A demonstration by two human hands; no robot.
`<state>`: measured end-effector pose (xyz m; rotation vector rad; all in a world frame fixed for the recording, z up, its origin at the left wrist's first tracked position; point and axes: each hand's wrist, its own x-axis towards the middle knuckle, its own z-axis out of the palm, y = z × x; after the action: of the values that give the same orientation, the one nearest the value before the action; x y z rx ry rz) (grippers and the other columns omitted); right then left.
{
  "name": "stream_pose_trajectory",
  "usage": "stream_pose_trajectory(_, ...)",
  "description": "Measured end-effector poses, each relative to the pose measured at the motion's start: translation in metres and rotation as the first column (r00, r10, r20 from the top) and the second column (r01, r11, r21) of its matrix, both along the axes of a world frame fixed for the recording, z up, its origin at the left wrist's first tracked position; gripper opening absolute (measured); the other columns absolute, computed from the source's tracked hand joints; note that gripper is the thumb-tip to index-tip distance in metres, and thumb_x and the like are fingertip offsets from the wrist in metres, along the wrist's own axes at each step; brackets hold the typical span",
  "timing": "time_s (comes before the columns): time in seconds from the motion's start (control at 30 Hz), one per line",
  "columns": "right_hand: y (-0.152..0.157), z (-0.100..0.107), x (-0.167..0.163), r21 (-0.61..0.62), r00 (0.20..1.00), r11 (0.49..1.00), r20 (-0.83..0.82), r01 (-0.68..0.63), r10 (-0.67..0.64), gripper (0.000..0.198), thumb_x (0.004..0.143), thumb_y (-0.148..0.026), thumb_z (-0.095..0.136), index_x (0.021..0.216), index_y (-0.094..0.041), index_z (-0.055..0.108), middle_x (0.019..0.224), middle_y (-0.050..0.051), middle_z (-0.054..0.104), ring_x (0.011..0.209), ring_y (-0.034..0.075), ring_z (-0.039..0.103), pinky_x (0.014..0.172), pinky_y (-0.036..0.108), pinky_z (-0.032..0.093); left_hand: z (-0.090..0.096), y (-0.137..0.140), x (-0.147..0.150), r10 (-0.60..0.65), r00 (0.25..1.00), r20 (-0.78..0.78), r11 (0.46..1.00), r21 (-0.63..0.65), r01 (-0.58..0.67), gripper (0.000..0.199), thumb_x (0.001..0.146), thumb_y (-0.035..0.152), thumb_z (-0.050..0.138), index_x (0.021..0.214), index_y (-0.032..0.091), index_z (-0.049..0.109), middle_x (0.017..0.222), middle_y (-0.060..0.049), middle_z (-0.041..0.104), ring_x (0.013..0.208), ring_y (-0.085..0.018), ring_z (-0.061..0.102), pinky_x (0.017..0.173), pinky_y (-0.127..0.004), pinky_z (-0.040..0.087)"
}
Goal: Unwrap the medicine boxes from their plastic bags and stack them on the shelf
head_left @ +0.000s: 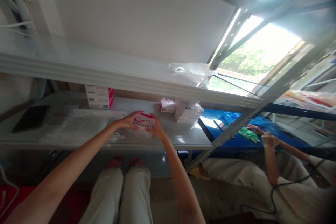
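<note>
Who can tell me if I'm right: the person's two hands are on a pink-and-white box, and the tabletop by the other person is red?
Not quite: the tabletop by the other person is blue, not red, as the head view shows. The left hand and right hand are on a pink-and-white box, as you said.

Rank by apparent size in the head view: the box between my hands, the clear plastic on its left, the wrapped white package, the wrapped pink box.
1. Clear plastic
2. White package
3. Pink-and-white box, partly covered
4. Pink box, farther back, so actual size unsure
</note>
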<state>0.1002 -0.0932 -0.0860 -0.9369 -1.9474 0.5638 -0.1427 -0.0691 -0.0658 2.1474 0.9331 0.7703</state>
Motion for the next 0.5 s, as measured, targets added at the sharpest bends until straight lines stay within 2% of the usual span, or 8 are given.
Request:
stream_pose_trajectory(0.13,0.016,-0.018,0.001,-0.153,0.994,0.988,0.105,0.003,0.014,0.115,0.046,-0.033,0.087,0.144,-0.023,0.027,0.148,0.013,0.026,0.138,0.028,0.022,0.112,0.046,0.022,-0.026,0.018,0.000,0.016,0.999,-0.043,0.998,-0.062,-0.019,0.104,0.057,0.047,0.078,0.143,0.022,0.027,0.151,-0.015,0.022,0.139,-0.031,0.021,0.113,-0.046,0.019)
stream_pose_trajectory(0.2,0.019,-0.023,0.006,-0.192,0.995,0.981,0.090,-0.015,0.033,0.119,0.042,-0.031,0.088,0.144,-0.023,0.027,0.152,0.014,0.018,0.141,0.028,0.016,0.112,0.046,0.022,-0.034,0.024,-0.006,0.042,0.997,-0.068,0.997,-0.055,-0.045,0.104,0.057,0.048,0.078,0.143,0.022,0.027,0.153,-0.015,0.015,0.141,-0.032,0.014,0.113,-0.047,0.016)
stream_pose_trajectory(0.27,0.022,-0.024,0.011,-0.223,0.998,0.974,0.022,-0.047,0.053,0.117,0.043,-0.028,0.087,0.144,-0.023,0.028,0.150,0.014,0.025,0.138,0.027,0.025,0.109,0.046,0.029,-0.037,0.027,-0.011,0.038,0.996,-0.079,0.998,-0.051,-0.042,0.104,0.058,0.050,0.077,0.144,0.022,0.026,0.155,-0.015,0.010,0.142,-0.032,0.011,0.114,-0.047,0.016)
stream_pose_trajectory(0.4,0.032,-0.018,0.020,-0.318,0.982,0.933,-0.132,-0.170,0.134,0.112,0.045,-0.019,0.085,0.142,-0.027,0.029,0.132,0.010,0.052,0.118,0.025,0.053,0.097,0.045,0.045,-0.035,0.030,-0.014,0.036,0.995,-0.094,0.998,-0.042,-0.040,0.106,0.058,0.050,0.077,0.144,0.021,0.024,0.154,-0.016,0.012,0.142,-0.032,0.010,0.114,-0.047,0.016)
stream_pose_trajectory(0.5,0.038,-0.014,0.024,-0.343,0.968,0.909,-0.169,-0.236,0.188,0.110,0.043,-0.018,0.085,0.140,-0.026,0.035,0.127,0.008,0.057,0.112,0.024,0.058,0.093,0.041,0.048,-0.036,0.030,-0.015,0.029,0.999,-0.044,0.997,-0.064,-0.032,0.114,0.055,0.048,0.080,0.146,0.021,0.017,0.153,-0.018,0.014,0.141,-0.030,0.016,0.113,-0.046,0.018)
